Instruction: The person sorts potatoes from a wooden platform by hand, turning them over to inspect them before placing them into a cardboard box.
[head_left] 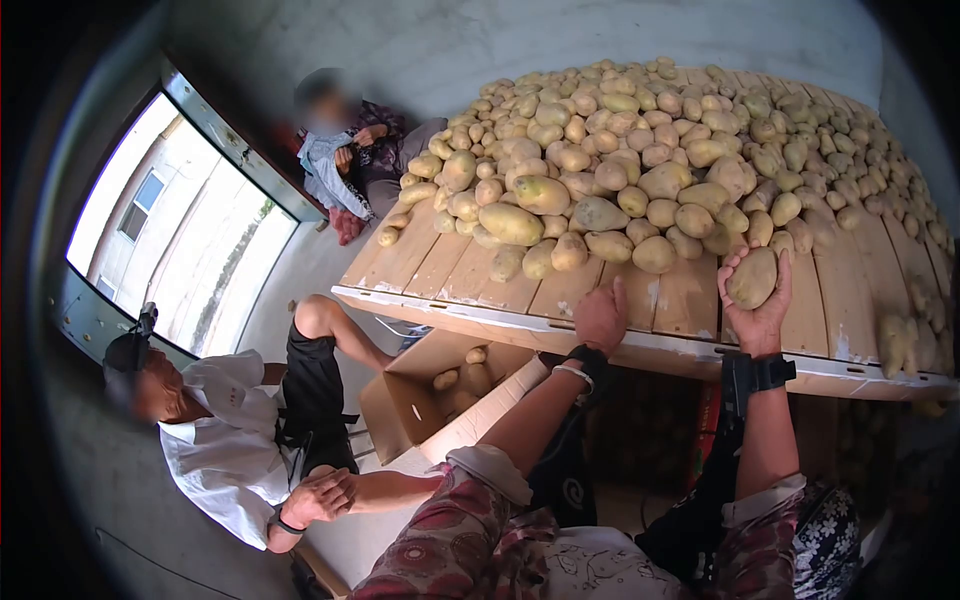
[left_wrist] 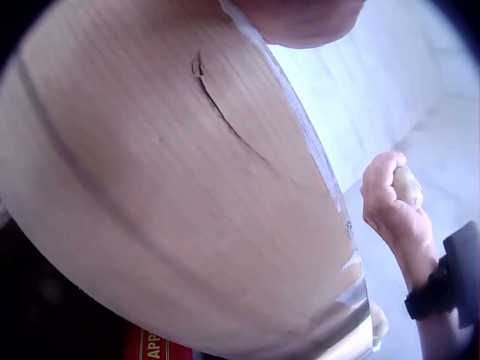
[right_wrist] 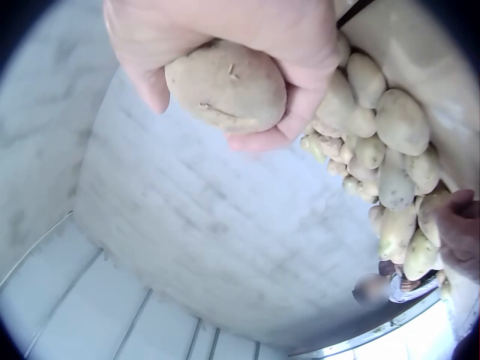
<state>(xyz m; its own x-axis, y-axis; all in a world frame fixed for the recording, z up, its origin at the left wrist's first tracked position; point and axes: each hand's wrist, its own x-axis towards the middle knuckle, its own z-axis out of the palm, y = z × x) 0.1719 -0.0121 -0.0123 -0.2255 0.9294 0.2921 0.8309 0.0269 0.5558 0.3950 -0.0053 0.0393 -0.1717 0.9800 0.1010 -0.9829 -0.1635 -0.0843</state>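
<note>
My right hand (head_left: pixel 757 300) grips an oval, yellowish-brown potato (head_left: pixel 752 277) just above the near part of the table. In the right wrist view, fingers and thumb wrap round this potato (right_wrist: pixel 226 86), and small sprouts show on its skin. My left hand (head_left: pixel 600 318) is at the front of the wooden tabletop (head_left: pixel 685 300), with no object visible in it; its fingers are mostly hidden in the head view. A large heap of potatoes (head_left: pixel 640 180) of mixed sizes covers the table beyond both hands.
Below the table's left side is an open cardboard box (head_left: pixel 390 410) with several potatoes inside. A person in a white shirt (head_left: pixel 225 420) sits to the left. Another person (head_left: pixel 345 150) sits behind the table's far left corner. A pale strip (head_left: pixel 450 307) runs along the front edge.
</note>
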